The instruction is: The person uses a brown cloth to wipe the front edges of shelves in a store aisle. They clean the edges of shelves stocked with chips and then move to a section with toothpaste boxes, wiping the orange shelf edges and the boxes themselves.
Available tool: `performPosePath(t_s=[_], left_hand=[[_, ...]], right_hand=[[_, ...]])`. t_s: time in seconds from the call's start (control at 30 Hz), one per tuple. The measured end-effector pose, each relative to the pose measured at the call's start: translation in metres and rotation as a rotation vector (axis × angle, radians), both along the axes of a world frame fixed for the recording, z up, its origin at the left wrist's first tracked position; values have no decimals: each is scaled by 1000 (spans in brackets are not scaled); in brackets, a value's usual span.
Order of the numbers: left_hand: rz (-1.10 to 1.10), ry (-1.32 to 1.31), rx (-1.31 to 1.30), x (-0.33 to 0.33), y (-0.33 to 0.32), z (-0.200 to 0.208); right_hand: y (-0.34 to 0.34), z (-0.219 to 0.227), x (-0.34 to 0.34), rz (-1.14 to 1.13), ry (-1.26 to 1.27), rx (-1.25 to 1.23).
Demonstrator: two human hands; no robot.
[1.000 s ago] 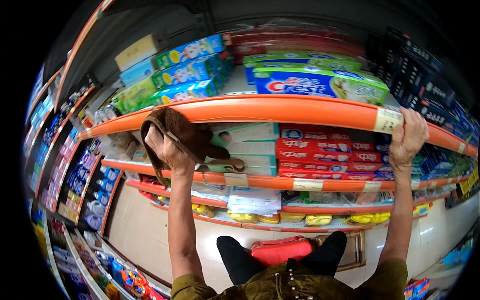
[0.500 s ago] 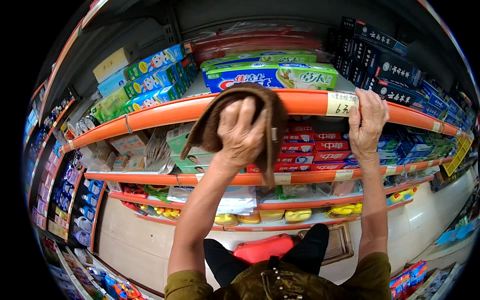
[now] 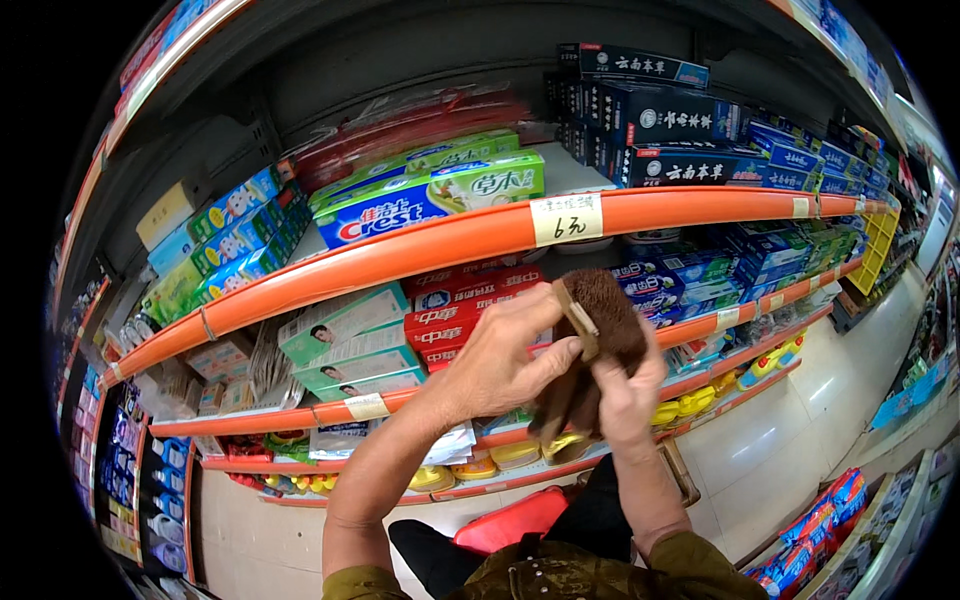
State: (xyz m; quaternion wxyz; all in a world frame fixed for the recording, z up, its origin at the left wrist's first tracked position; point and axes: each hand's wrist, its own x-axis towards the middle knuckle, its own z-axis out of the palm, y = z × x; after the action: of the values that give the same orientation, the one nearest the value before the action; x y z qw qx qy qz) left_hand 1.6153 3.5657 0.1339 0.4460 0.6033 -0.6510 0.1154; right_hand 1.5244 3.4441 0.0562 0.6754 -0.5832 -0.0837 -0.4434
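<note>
A brown, folded cloth [image 3: 612,305] with a pale hem and a small tag is held up between my two hands, in front of the shelves. My left hand [image 3: 500,352] is closed on the hem at its left side, thumb toward the cloth. From below and to the right, my right hand [image 3: 630,395] grips the lower part, its fingers partly hidden by the fabric. Just above hangs a bent orange shelf edge [image 3: 400,246] with a handwritten tag [image 3: 567,218]. Behind my left hand are red toothpaste boxes [image 3: 440,318] and pale green boxes [image 3: 345,330].
Green and blue toothpaste boxes [image 3: 440,190] stand on the upper shelf, with dark boxes [image 3: 670,115] stacked to the right. Yellow bottles [image 3: 690,403] line the lowest shelf. A red stool [image 3: 515,520] is below my body. A yellow basket [image 3: 880,245] hangs at the right end.
The cloth has come off the orange shelf edge, down and to the right. My right hand has let go of the edge and taken hold of the cloth. The view has turned right.
</note>
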Motion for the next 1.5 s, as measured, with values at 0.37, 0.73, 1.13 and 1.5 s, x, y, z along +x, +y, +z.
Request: performPosePath(t_s=[0.37, 0.73, 1.13, 1.5], left_hand=[[603, -735, -140, 66, -4, 47], [803, -887, 115, 87, 30, 70], [758, -930, 72, 87, 29, 68], [723, -898, 18, 89, 25, 65]], right_hand=[[-96, 61, 68, -1119, -251, -1052], [-202, 54, 46, -1366, -187, -968], [-312, 65, 16, -1448, 147, -717], [-143, 57, 38, -1160, -70, -1124]])
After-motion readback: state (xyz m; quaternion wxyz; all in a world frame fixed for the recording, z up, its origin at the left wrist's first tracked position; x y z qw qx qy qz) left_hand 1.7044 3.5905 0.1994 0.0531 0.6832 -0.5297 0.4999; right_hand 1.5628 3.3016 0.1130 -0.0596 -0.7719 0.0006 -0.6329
